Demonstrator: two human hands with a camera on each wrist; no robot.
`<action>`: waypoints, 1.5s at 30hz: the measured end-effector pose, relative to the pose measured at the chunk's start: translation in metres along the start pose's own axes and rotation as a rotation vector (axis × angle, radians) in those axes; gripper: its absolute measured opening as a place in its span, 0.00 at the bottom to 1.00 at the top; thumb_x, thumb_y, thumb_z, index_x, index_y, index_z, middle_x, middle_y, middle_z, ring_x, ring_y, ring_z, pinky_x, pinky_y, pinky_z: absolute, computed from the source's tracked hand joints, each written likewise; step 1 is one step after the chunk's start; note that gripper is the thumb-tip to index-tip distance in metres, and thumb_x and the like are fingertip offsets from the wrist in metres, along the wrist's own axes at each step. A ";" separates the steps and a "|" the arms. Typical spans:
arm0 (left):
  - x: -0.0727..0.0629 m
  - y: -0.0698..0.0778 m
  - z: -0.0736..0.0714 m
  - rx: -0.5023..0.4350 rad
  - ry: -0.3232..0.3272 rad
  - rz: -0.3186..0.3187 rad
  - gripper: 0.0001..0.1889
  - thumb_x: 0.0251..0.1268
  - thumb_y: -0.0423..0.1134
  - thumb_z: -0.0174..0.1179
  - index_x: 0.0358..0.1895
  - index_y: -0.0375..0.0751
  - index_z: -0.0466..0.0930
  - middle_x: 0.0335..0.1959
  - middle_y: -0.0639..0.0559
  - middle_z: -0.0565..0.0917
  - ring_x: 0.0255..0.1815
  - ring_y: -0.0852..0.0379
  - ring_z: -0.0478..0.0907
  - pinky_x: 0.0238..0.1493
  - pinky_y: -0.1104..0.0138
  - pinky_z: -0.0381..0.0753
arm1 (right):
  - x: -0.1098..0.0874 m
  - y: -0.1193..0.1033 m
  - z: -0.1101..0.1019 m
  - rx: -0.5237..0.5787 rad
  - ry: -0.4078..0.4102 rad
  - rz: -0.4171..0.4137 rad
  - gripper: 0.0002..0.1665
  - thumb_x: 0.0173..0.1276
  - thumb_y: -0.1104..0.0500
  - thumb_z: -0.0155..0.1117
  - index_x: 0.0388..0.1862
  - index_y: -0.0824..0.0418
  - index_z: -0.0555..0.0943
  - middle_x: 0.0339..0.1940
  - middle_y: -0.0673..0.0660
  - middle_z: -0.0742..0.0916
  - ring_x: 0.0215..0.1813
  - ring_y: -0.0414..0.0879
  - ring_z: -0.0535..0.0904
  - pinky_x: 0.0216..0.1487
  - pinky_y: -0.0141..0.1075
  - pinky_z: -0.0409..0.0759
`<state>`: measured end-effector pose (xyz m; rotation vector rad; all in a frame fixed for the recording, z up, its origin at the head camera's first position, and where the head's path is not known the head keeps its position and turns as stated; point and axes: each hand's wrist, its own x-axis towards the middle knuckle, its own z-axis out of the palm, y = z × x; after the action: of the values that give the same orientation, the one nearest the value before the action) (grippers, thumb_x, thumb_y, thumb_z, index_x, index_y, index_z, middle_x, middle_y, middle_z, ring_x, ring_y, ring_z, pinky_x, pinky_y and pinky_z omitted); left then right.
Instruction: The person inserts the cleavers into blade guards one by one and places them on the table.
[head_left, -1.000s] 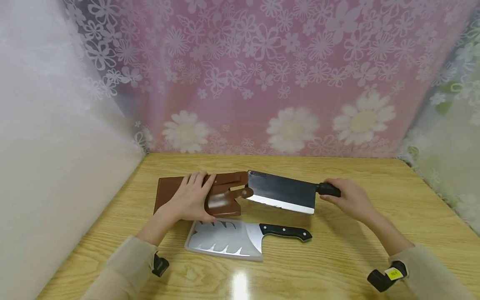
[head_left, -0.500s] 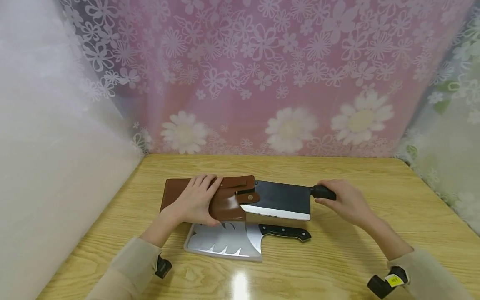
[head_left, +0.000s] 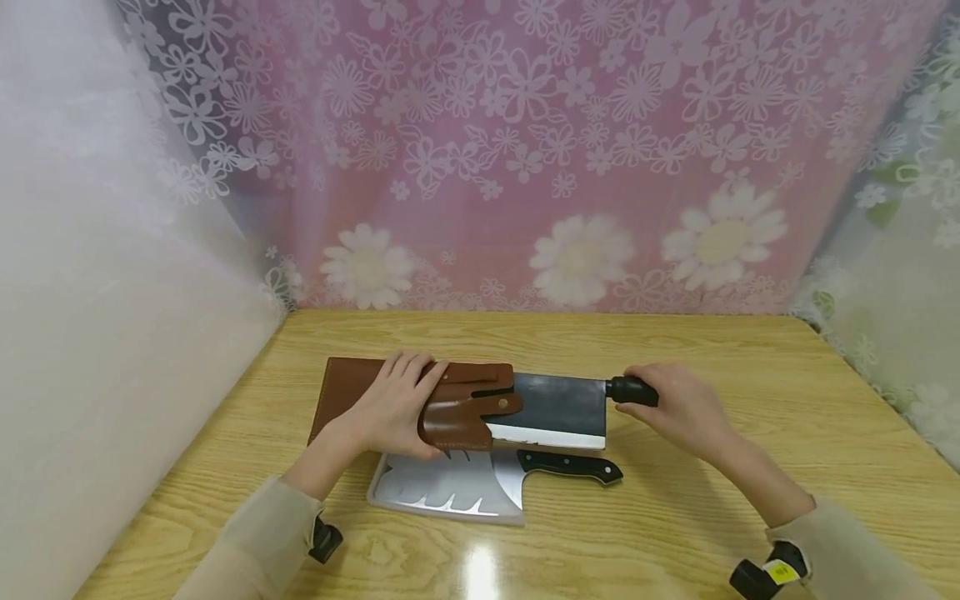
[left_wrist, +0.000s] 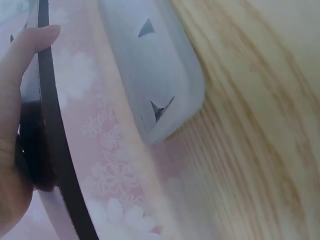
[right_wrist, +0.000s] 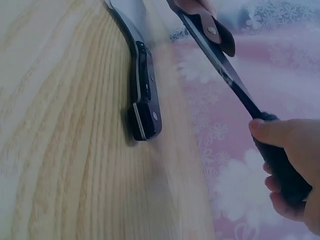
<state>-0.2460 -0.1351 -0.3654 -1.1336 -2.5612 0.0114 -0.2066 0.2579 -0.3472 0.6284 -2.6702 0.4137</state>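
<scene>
My left hand [head_left: 393, 404] grips a brown leather knife sheath [head_left: 459, 425], its thumb along the near edge and its fingers over the top. A cleaver [head_left: 558, 404] with a dark blade and bright cutting edge is partly inside the sheath's right end; the hidden part of the blade cannot be seen. At the right, my right hand [head_left: 686, 410] holds the cleaver by its black handle [head_left: 633, 390]. A strap with a metal snap [head_left: 503, 403] lies across the blade at the sheath's mouth. In the right wrist view the fingers curl round the handle [right_wrist: 282, 170].
A second cleaver with a black riveted handle [head_left: 572, 465] lies on the wooden table [head_left: 637, 550], just in front of the sheath. Its blade sits in a translucent cover [head_left: 442, 492]. A pink flowered curtain [head_left: 465, 167] hangs behind the table; a pale sheet [head_left: 135, 250] stands at the left.
My right hand has moved left and slightly down with the cleaver, and more of the blade is inside the sheath. The left hand and sheath have shifted slightly right and lower.
</scene>
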 end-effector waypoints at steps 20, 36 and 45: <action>0.000 0.004 -0.009 -0.029 0.045 0.029 0.60 0.28 0.69 0.64 0.69 0.37 0.56 0.59 0.39 0.65 0.60 0.43 0.61 0.62 0.47 0.55 | -0.004 0.011 -0.006 0.485 -0.170 0.115 0.27 0.64 0.54 0.63 0.60 0.64 0.74 0.52 0.66 0.79 0.33 0.44 0.77 0.29 0.35 0.75; 0.012 0.016 -0.010 -0.005 0.034 0.078 0.60 0.29 0.71 0.62 0.69 0.37 0.56 0.58 0.41 0.66 0.58 0.45 0.64 0.60 0.49 0.58 | 0.004 -0.004 0.009 0.527 -0.117 0.128 0.27 0.61 0.54 0.66 0.57 0.63 0.76 0.52 0.65 0.80 0.36 0.47 0.77 0.28 0.34 0.75; 0.017 0.017 -0.013 -0.019 0.044 0.070 0.60 0.29 0.71 0.63 0.69 0.38 0.57 0.59 0.40 0.66 0.59 0.45 0.63 0.60 0.49 0.58 | 0.007 -0.009 0.012 0.523 -0.113 0.179 0.28 0.60 0.50 0.66 0.58 0.61 0.76 0.53 0.64 0.79 0.35 0.48 0.76 0.28 0.34 0.75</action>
<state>-0.2408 -0.1128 -0.3502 -1.2170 -2.4871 -0.0201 -0.2117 0.2430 -0.3530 0.5647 -2.7393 1.1825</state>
